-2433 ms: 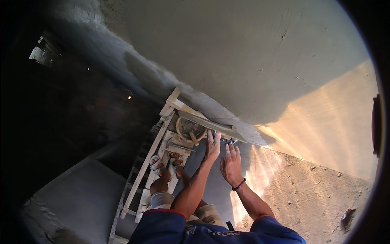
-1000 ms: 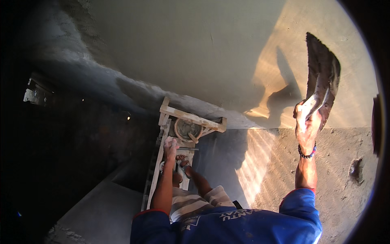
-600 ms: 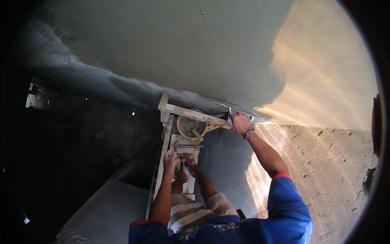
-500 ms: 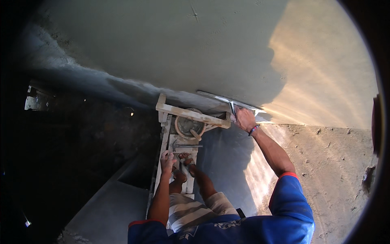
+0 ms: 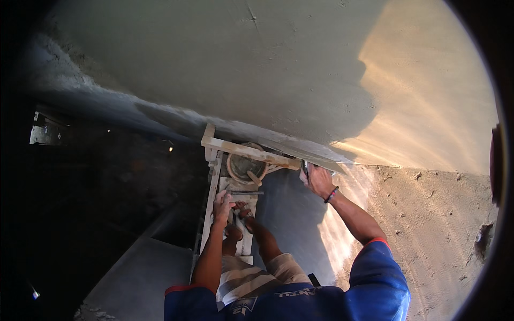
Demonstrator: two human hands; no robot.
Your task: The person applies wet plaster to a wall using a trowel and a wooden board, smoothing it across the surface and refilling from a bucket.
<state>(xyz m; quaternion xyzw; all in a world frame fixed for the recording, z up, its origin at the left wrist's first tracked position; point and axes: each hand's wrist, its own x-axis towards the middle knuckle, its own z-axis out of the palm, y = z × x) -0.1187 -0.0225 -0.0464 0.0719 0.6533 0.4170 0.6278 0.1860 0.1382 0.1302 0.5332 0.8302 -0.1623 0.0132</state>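
My right hand (image 5: 319, 181) is closed around the handle of a long plastering trowel (image 5: 324, 159). The trowel's pale blade lies low along the wall, beside the wooden cross-bar; whether all of it touches the wall I cannot tell. Grey wet plaster covers much of the wall (image 5: 230, 69). My left hand (image 5: 221, 206) hangs with loosely bent, parted fingers and nothing visible in it. Close to it, a thin metal tool (image 5: 245, 193) rests across the plank. Beyond that stands a round bucket (image 5: 246, 167) holding grey mortar, with a wooden-handled tool (image 5: 255, 177) leaning in it.
I stand on a narrow wooden scaffold plank (image 5: 245, 247) with a wooden cross-bar (image 5: 251, 153) at its far end. Rough unplastered wall (image 5: 428, 214) is at the right. A dark, deep area lies left of the scaffold, and sunlight falls on the right part of the wall.
My right hand has brought the trowel down and slightly nearer, and its blade is tilted differently. My left hand stays nearly where it was, and the view has shifted a little.
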